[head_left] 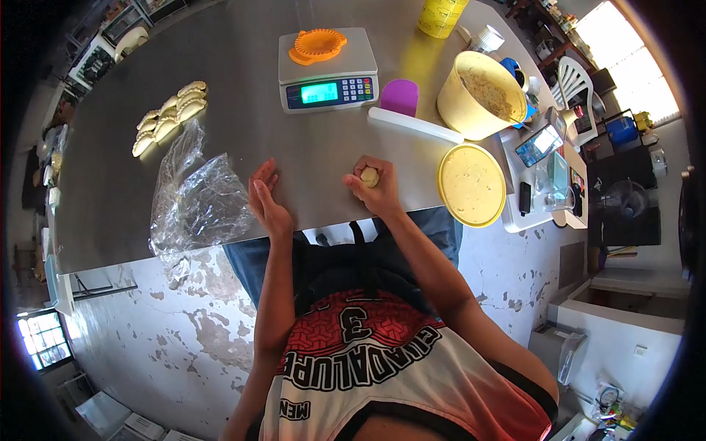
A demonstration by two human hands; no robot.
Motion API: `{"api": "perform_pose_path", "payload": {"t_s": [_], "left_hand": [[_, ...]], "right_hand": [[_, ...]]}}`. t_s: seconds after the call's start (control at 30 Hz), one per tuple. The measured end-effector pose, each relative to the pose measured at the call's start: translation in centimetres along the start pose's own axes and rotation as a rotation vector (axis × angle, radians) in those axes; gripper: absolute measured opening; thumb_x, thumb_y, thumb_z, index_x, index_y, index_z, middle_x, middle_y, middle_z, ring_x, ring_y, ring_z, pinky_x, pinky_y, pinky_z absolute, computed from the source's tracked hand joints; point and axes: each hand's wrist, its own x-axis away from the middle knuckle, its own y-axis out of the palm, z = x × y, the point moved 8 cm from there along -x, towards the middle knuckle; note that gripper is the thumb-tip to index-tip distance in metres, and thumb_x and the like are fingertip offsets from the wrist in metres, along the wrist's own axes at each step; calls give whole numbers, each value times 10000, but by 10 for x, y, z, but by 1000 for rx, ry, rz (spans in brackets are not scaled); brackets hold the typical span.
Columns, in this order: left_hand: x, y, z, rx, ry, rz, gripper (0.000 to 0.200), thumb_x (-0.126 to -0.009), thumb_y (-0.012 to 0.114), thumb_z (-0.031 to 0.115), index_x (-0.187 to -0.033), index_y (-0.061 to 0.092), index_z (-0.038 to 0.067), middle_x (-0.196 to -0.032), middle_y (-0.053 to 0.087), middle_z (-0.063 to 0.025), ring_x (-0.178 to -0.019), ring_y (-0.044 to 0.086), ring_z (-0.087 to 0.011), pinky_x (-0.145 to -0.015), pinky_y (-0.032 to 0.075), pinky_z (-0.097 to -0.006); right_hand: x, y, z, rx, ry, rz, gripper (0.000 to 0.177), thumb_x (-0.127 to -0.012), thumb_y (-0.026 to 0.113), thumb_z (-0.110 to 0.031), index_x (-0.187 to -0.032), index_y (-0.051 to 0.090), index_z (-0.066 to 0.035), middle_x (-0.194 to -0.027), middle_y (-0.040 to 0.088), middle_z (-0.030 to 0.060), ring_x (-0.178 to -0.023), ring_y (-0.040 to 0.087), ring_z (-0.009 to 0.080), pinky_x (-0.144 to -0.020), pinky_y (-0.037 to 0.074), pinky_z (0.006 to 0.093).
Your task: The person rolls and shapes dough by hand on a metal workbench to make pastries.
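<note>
My right hand is closed around a small pale dough ball just above the near edge of the metal table. My left hand holds nothing; its fingers are stretched out and slightly curved, near the crumpled clear plastic sheet. Beyond both hands stands a digital scale with a lit green display. An orange dumpling press lies open on its plate. Several folded, filled pastries sit in rows at the left.
Right of the scale are a purple scraper and a long white bar. A yellow tub of filling stands near its round lid. A yellow container is at the back. A phone leans at the right.
</note>
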Motion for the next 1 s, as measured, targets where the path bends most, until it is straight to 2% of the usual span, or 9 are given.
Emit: {"api": "perform_pose_path", "payload": {"t_s": [0.13,0.2,0.23,0.3,0.4,0.73,0.8,0.93,1.0], "left_hand": [[0,-1,-1,3,4,7,586,-1078,299,484,-1280,562,2,-1310,614,-184,-1240,571,-286,-1033,434,-405],[-1,-1,0,-1,2,6,581,-1080,297,480,-1279,561,2,-1311,613,-185,-1240,570,-286,-1032,434,-404],[0,-1,0,0,4,3,580,-1081,296,478,-1280,561,3,-1310,614,-186,-1239,571,-285,-1030,435,-401],[1,-1,-1,1,7,-4,578,-1081,295,477,-1280,561,4,-1310,614,-187,-1238,572,-285,-1028,436,-399],[1,-2,-4,25,7,10,577,-1080,301,478,-1281,561,3,-1311,615,-189,-1238,574,-284,-1029,434,-400],[0,-2,0,19,20,9,594,-1076,312,480,-1292,566,-12,-1302,628,-177,-1213,584,-263,-1007,442,-382],[0,-2,-1,20,25,22,593,-1076,314,480,-1289,567,-13,-1294,631,-178,-1211,584,-264,-1004,444,-382],[1,-2,2,39,24,28,591,-1076,314,481,-1283,572,-9,-1288,634,-179,-1215,582,-264,-1005,445,-385],[1,0,3,29,32,10,593,-1076,311,483,-1278,576,-8,-1290,633,-178,-1217,581,-265,-1006,446,-386]], "right_hand": [[-7,1,3,246,70,-31,391,-841,790,-397,-758,598,-67,-638,535,44,-562,503,145,-539,403,309],[-7,14,-29,582,-318,-80,376,-866,732,-401,-808,607,-52,-828,618,88,-793,616,259,-716,473,372],[-4,18,-31,582,-316,-82,376,-866,732,-401,-808,607,-52,-828,618,88,-793,616,259,-716,473,372],[11,31,-43,725,-433,-74,304,-868,709,-355,-880,635,-60,-1014,622,151,-1055,593,377,-907,448,480],[26,41,-27,714,-402,-232,340,-888,667,-405,-946,669,-70,-1193,585,179,-1243,510,370,-1039,373,487],[-13,64,-12,975,-192,-346,492,-922,616,-452,-1223,656,-65,-1393,534,216,-1374,425,396,-1113,320,565],[-17,58,-11,1042,-219,-145,547,-941,595,-448,-1317,593,-51,-1404,526,217,-1412,384,397,-1131,307,570],[9,50,-10,1041,-239,-34,498,-938,613,-400,-1280,589,-39,-1345,558,204,-1359,430,403,-1112,323,568],[22,43,-16,948,-248,-51,381,-906,660,-346,-1166,622,-70,-1258,586,169,-1287,479,384,-1088,349,537]]}}
